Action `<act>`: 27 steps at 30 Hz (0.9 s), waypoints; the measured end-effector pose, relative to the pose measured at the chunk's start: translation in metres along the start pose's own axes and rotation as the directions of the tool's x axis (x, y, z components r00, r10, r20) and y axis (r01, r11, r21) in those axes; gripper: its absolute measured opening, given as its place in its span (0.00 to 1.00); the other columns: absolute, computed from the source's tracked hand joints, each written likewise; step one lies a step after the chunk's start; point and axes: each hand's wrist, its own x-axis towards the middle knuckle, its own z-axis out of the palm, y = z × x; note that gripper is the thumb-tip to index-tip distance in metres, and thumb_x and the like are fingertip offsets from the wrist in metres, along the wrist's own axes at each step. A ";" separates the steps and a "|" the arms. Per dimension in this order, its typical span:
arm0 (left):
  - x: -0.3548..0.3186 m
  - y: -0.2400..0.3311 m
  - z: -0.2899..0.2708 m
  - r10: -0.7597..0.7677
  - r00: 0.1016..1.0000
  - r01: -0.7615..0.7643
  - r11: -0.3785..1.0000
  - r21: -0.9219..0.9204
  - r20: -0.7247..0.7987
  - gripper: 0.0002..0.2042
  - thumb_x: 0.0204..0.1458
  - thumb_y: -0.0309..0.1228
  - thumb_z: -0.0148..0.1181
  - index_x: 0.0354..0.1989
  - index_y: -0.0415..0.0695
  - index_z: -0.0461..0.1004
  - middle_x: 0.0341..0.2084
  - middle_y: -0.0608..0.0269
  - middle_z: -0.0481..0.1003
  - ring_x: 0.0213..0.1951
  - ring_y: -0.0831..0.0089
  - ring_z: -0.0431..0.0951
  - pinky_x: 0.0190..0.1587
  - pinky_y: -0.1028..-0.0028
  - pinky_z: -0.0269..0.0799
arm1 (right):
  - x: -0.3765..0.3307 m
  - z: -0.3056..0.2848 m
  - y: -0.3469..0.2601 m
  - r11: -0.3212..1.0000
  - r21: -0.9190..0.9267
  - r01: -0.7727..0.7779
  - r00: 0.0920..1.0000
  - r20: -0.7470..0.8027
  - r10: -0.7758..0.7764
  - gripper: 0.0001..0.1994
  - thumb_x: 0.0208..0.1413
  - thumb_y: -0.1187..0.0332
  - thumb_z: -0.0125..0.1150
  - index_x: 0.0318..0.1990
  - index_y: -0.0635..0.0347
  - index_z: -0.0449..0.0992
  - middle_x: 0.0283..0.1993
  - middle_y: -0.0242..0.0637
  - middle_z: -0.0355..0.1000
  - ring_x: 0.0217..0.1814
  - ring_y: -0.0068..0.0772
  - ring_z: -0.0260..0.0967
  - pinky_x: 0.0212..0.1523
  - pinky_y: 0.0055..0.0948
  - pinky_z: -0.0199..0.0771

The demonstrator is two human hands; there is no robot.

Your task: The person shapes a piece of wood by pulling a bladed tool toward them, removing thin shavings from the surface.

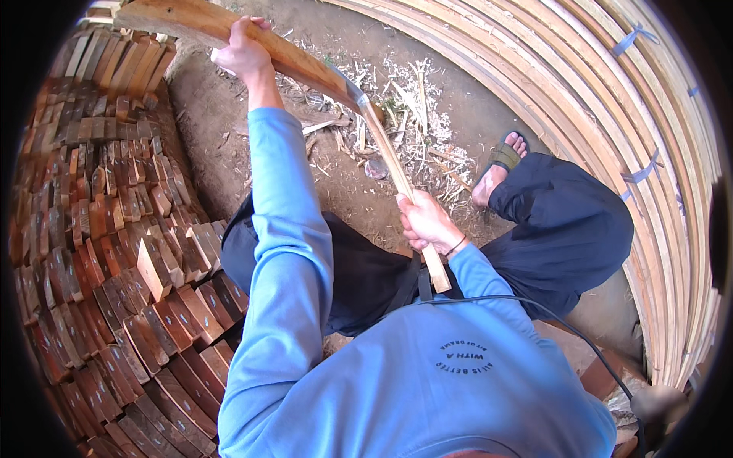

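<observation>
While L hand [243, 52] is fisted on the blade handle [229, 30] & R hand [424, 223] clamps the stick [393, 164], I'd shave shallow, edge angled away.

Light-blue long sleeves, dark trousers

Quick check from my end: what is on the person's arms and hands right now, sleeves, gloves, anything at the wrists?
Both arms are covered by long light blue sleeves reaching the wrists. The left hand and right hand are bare, with no gloves. A thin dark band circles the right wrist. A black cable runs across the blue shirt near the right sleeve.
</observation>
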 end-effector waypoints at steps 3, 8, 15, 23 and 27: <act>0.015 -0.003 -0.021 -0.021 1.000 0.021 1.000 -0.004 -0.012 0.09 0.49 0.22 0.58 0.27 0.24 0.73 0.21 0.43 0.78 0.20 0.57 0.79 0.29 0.65 0.79 | -0.031 0.001 0.010 0.999 -0.054 -0.004 1.000 0.006 0.004 0.09 0.74 0.60 0.45 0.41 0.52 0.61 0.20 0.23 0.54 0.13 0.15 0.51 0.10 0.22 0.53; 0.010 -0.010 -0.029 0.033 0.999 -0.033 0.999 -0.010 -0.043 0.08 0.48 0.21 0.56 0.27 0.23 0.73 0.22 0.42 0.78 0.21 0.58 0.80 0.27 0.64 0.79 | -0.023 -0.005 0.007 0.993 -0.114 0.004 1.000 -0.018 -0.006 0.12 0.74 0.58 0.44 0.38 0.53 0.61 0.19 0.23 0.56 0.12 0.17 0.53 0.09 0.24 0.55; 0.028 -0.014 -0.051 0.011 0.992 -0.014 1.000 -0.022 -0.124 0.11 0.47 0.22 0.58 0.29 0.21 0.72 0.22 0.38 0.77 0.22 0.54 0.80 0.29 0.61 0.81 | -0.047 -0.012 0.013 0.992 -0.107 -0.059 0.997 0.041 0.064 0.08 0.75 0.59 0.44 0.45 0.50 0.62 0.21 0.21 0.54 0.14 0.15 0.50 0.11 0.21 0.54; 0.009 -0.001 -0.019 0.007 1.000 -0.004 0.994 0.110 -0.028 0.12 0.49 0.31 0.60 0.30 0.31 0.76 0.20 0.52 0.77 0.21 0.64 0.79 0.26 0.68 0.75 | -0.036 -0.006 0.009 0.998 -0.055 -0.023 1.000 0.009 0.023 0.08 0.75 0.59 0.44 0.45 0.50 0.61 0.22 0.22 0.54 0.13 0.14 0.48 0.10 0.20 0.51; 0.004 -0.003 -0.009 0.029 0.998 -0.017 0.981 0.194 -0.061 0.11 0.49 0.31 0.60 0.28 0.31 0.77 0.20 0.52 0.78 0.21 0.64 0.78 0.25 0.68 0.75 | -0.048 -0.024 0.022 0.996 -0.055 -0.074 0.996 0.045 0.077 0.07 0.75 0.59 0.44 0.45 0.50 0.62 0.22 0.23 0.54 0.14 0.14 0.48 0.11 0.20 0.51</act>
